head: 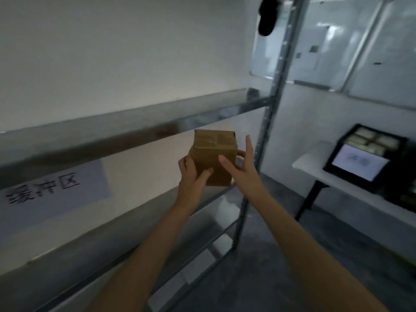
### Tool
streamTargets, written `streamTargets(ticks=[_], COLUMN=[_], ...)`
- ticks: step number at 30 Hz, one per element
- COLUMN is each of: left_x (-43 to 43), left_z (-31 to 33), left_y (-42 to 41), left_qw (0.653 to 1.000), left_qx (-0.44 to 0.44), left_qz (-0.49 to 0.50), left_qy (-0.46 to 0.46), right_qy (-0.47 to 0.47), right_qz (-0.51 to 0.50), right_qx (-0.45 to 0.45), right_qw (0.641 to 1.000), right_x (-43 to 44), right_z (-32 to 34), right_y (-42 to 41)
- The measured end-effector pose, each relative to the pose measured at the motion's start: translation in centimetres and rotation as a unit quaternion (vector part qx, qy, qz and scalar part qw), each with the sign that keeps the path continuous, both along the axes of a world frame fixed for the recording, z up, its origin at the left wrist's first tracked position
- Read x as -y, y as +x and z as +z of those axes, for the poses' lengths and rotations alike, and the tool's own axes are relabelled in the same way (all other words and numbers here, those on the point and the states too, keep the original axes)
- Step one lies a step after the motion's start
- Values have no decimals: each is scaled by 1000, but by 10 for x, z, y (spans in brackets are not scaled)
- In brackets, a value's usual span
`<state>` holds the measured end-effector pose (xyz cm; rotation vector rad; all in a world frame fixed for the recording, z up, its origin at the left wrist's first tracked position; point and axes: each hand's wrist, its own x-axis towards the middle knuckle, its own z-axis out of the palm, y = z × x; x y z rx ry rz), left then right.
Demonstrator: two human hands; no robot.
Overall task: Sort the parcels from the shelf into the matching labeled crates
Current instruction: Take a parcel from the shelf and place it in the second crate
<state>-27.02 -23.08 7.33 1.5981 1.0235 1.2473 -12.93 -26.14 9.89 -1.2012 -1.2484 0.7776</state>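
Observation:
A small brown cardboard parcel is held up in front of the metal shelf, near its right upright. My left hand grips the parcel's lower left side, thumb across the front face. My right hand is at the parcel's right side with its fingers spread; some fingertips touch the box. A black crate with a white label on its front stands on a white table at the right and holds several pale packets.
A paper sign with handwritten characters hangs on the shelf at the left. The shelf's steel upright stands just right of the parcel. The white table has black legs. Whiteboards hang on the right wall. Grey floor lies below.

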Motion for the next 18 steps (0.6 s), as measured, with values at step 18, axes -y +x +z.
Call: streamTargets(ticks=[18], left_x=[82], left_z=[34], left_y=[417], left_qw=[956], left_qx=[63], left_qz=[-285], left_qy=[-40], right_qy=[49], right_qz=[-260], right_qx=[85], right_qw=[961], right_x=[171], right_z=[17], right_y=[390])
